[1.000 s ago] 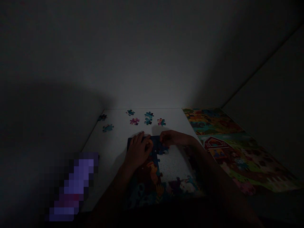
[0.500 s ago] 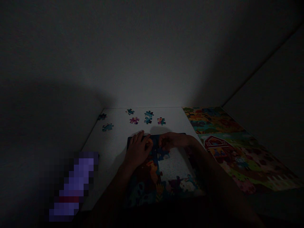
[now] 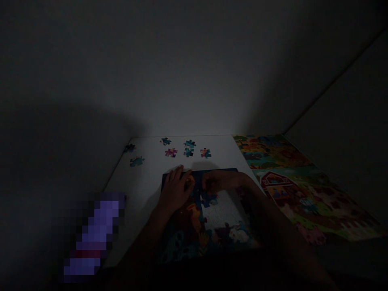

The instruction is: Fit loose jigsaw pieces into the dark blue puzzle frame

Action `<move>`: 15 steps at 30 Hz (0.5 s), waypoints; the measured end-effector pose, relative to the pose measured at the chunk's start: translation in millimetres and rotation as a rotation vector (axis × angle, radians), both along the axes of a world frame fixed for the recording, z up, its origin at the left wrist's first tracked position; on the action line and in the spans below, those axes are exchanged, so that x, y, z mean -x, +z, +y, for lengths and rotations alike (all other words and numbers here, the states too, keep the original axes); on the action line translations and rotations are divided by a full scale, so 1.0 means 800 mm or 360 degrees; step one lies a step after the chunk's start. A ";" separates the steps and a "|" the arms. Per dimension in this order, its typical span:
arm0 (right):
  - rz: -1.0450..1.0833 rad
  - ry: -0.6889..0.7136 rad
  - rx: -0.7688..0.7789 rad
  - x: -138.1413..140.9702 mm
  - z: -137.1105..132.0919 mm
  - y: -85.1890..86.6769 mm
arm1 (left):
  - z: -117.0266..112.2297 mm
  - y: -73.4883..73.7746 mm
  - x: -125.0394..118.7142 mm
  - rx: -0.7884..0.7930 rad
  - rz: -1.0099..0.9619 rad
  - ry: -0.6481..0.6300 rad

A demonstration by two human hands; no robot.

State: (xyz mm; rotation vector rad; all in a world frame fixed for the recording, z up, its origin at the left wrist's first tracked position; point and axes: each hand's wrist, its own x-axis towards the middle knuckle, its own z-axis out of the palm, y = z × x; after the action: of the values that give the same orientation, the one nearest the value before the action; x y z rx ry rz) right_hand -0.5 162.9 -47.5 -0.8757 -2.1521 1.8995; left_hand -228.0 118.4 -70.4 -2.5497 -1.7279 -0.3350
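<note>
Right hand (image 3: 214, 182) has slid a little lower and closer to the left one over the last second, so more of the far edge of the part-built puzzle (image 3: 195, 218) shows behind it. Left hand (image 3: 176, 190) hasn't really budged.

So the puzzle is right under both hands, lying flat, with a bare white gap (image 3: 224, 210) in its middle. Left hand is palm-down on the far left corner, fingers stretched away from the body, thumb out to the side, not clamped on anything I can see. Right arm comes in over the puzzle's right side and the wrist bends inward, with the fingers curled down over the far strip, just beyond the gap. Can't tell if those fingertips are pinching a piece or just pressing, it's too dark. The thumb of the left is near them but not touching.

Past the far edge, loose pieces (image 3: 171, 152) are scattered on the white tabletop (image 3: 142, 186): teal ones, a pink one, a pink-and-teal one, and a couple off at the left. Over on the right there's a farm picture (image 3: 306, 202) with a red barn, and beyond it an animal picture (image 3: 273, 151). Something purple (image 3: 97, 230), pixelated out, sits at left.
</note>
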 end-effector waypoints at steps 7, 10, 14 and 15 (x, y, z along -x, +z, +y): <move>-0.0059 -0.0004 0.0055 0.003 -0.002 0.003 | 0.001 -0.001 0.001 0.0015 0.0005 -0.0001; -0.0093 0.0016 0.0034 0.004 -0.003 0.004 | 0.001 -0.001 0.001 0.0009 0.0014 -0.0008; -0.0099 0.0019 0.0048 0.005 -0.004 0.000 | 0.001 -0.001 0.001 0.0005 0.0013 -0.0008; -0.0101 0.0006 0.0043 0.005 -0.003 -0.002 | 0.001 -0.001 0.001 -0.0001 0.0009 -0.0009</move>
State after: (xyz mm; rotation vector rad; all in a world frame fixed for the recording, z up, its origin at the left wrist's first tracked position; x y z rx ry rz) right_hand -4.8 160.1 -49.3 -0.9500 -2.1700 1.9321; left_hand -228.5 118.9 -71.2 -2.5528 -1.7185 -0.3281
